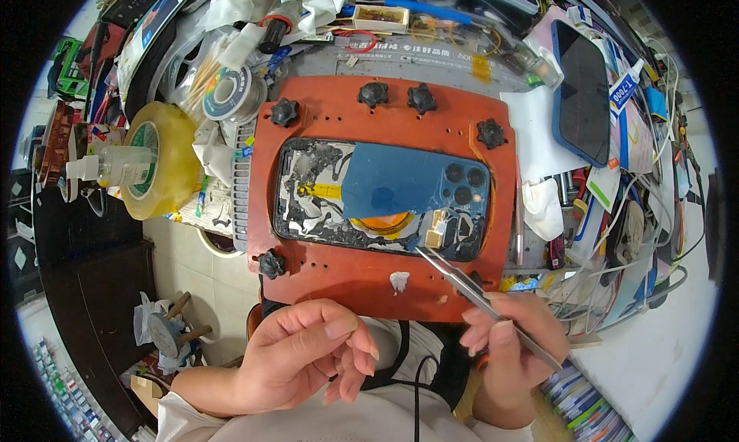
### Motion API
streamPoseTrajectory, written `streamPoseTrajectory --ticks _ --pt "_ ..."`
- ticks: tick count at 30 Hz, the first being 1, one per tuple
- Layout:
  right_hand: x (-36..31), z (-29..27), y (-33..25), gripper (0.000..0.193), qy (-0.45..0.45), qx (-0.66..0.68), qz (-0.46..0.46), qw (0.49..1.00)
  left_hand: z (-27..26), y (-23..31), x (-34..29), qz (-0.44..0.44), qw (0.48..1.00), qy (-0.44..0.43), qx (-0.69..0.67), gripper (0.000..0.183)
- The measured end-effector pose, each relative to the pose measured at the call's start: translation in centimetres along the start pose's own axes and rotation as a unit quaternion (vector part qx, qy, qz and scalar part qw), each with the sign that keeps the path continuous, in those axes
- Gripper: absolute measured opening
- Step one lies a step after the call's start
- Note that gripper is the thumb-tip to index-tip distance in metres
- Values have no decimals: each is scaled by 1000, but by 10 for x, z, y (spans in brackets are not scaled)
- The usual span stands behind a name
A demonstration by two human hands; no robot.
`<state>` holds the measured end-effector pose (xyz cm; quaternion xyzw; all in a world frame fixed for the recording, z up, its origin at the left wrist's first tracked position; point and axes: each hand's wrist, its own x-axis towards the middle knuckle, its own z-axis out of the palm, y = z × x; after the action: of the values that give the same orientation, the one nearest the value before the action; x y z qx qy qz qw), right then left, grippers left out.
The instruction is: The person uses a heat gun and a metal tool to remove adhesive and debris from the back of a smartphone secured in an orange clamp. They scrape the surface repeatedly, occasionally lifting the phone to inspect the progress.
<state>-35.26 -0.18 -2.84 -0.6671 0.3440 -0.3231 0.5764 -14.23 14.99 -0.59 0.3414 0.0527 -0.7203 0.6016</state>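
Note:
A phone [308,220] lies in a red clamping fixture [346,276]. Part of its blue back glass [392,172] remains over the middle and right, around the camera lenses. On the left a grey, patchy surface and a yellow strip are bare; below the glass an orange-yellow ring [382,223] shows. My right hand [512,338] grips metal tweezers [469,288], their tips at the phone's lower edge, beside the exposed part on the right. Whether the tips touch is hard to tell. My left hand [304,353] hovers before the fixture, loosely curled, thumb over the index finger, nothing visible in it.
Black star knobs [373,95] stand up from the fixture. Left of it are a solder spool [235,94], a big tape roll [173,165] and a clear bottle [127,165]. At right, another phone [581,95] lies by white paper [539,134], near tangled cables.

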Motion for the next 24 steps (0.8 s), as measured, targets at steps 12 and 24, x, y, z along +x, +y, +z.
streamPoseTrajectory --ticks 12,24 --pt "5 3 -1 14 -74 154 -47 984 5 1 1 8 1000 -10 11 34" --pt "-9 -14 -13 11 -31 12 -119 992 6 -6 1 25 999 6 45 20"
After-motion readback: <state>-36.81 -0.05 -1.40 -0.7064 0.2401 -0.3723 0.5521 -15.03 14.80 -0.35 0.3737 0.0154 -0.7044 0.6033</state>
